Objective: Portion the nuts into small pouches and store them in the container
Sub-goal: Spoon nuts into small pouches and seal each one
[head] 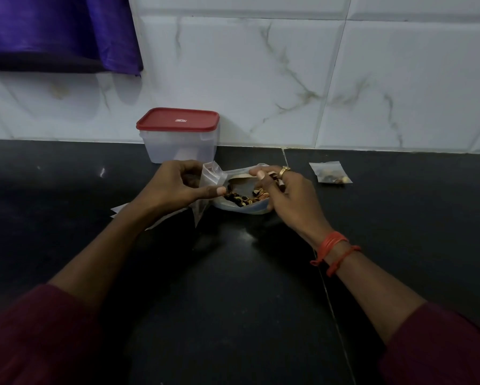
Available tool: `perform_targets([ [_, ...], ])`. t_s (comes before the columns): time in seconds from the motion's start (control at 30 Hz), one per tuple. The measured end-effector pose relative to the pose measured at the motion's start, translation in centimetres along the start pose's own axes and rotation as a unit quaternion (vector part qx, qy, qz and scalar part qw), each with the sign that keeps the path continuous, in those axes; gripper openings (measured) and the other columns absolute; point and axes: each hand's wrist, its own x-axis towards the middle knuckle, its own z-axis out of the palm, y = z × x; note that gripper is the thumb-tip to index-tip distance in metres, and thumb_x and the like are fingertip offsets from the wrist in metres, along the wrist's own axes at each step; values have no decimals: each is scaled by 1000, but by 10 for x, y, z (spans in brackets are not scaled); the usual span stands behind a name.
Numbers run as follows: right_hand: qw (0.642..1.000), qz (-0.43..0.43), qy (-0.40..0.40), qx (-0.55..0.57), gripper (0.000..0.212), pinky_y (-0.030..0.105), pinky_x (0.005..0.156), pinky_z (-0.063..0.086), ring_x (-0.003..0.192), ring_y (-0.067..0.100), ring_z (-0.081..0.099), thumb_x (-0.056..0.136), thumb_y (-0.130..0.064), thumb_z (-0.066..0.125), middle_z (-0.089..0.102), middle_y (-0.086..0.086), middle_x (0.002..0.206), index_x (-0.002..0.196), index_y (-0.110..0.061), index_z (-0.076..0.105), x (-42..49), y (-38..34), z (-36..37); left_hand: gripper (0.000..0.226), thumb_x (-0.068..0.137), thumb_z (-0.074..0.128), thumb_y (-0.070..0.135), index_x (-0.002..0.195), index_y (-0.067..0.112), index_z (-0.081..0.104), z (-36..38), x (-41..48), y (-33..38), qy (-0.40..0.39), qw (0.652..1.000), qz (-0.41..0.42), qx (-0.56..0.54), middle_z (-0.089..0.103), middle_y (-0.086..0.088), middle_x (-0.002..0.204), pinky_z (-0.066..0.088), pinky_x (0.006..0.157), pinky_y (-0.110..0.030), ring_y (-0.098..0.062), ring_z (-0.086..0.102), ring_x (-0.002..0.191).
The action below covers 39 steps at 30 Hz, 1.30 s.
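Nuts being portioned at a black stone bench point(233, 273)

The left hand point(177, 184) pinches a small clear plastic pouch point(209, 180); the right hand point(288, 195) grips nuts over a clear bag of nuts point(241, 200). A red-lidded translucent container point(179, 134) stands closed behind them; a filled clear pouch point(330, 173) lies right.

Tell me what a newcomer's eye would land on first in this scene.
First the two hands at the middle of the dark counter: the left hand pinches a small clear pouch open while the right hand picks nuts from a bowl. Next the red-lidded container, closed, behind them against the tiled wall. One filled pouch lies to the right.
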Motion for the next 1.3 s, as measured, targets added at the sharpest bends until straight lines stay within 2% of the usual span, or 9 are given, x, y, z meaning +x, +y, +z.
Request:
perform_targets([
  [0.13, 996, -48, -61, -34, 27, 46, 84, 56, 94, 13, 69, 102, -40, 53, 73, -4, 102, 118, -30, 72, -1, -2, -5, 70, 57, 81, 49, 122, 27, 64, -3, 1, -1, -18, 1000, -9, 0, 71, 14, 107, 54, 75, -15, 2, 68, 97],
  [0.27, 995, -84, -47, -32, 25, 47, 83, 56, 94, 16, 70, 102, -34, 55, 74, -1, 100, 115, -25, 73, 2, 1, -10, 74, 58, 82, 42, 126, 24, 63, -7, 3, -3, -39, 999, -24, 3, 67, 15, 113, 51, 78, -15, 0, 64, 101],
  [0.37, 991, -99, -73, -59, 25, 47, 87, 54, 102, 15, 67, 101, -33, 56, 71, -1, 114, 121, -28, 71, 2, 4, -7, 74, 55, 84, 41, 125, 25, 63, -8, 3, -4, -54, 998, -31, 2, 65, 18, 112, 51, 78, -14, 0, 62, 104],
  [0.47, 987, -102, -96, -76, 27, 47, 87, 54, 100, 14, 66, 101, -35, 56, 70, -1, 116, 121, -27, 72, 4, 4, -7, 67, 57, 85, 35, 120, 29, 65, -10, 3, -5, -62, 997, -35, -3, 67, 17, 111, 53, 79, -14, 0, 64, 103],
  [0.63, 991, -117, -7, -69, 27, 52, 89, 51, 93, 17, 70, 102, -36, 55, 74, -2, 103, 111, -21, 75, 6, 7, -14, 54, 59, 85, 37, 110, 35, 67, -10, 4, -6, -57, 998, -38, -1, 69, 18, 107, 53, 80, -16, 2, 65, 99],
  [0.8, 987, -125, -60, -79, 25, 49, 94, 50, 103, 17, 69, 101, -33, 58, 74, -3, 113, 117, -24, 74, 6, 8, -9, 51, 61, 82, 39, 109, 32, 67, -8, 4, -6, -49, 998, -35, -5, 71, 15, 106, 54, 83, -21, 0, 68, 98],
  [1.03, 985, -149, -24, -82, 22, 52, 83, 51, 91, 19, 70, 99, -34, 61, 75, -3, 104, 113, -24, 76, 8, 11, -12, 52, 62, 82, 38, 111, 28, 68, -5, 2, -4, -37, 999, -22, -15, 74, 11, 102, 55, 70, -14, -1, 70, 94],
  [1.17, 972, -175, -58, -145, 22, 52, 87, 48, 88, 16, 67, 96, -33, 66, 74, -5, 105, 117, -34, 73, 6, 11, -7, 45, 61, 82, 36, 104, 31, 68, -4, 1, -2, -35, 999, -22, -23, 75, 17, 94, 54, 68, -12, -1, 70, 92],
  [1.3, 973, -175, -69, -137, 21, 51, 87, 48, 89, 16, 66, 95, -34, 66, 73, -5, 101, 114, -33, 74, 8, 11, -7, 51, 60, 82, 37, 109, 27, 69, -3, 0, -2, -33, 999, -18, -17, 75, 12, 100, 55, 74, -16, -2, 70, 96],
])
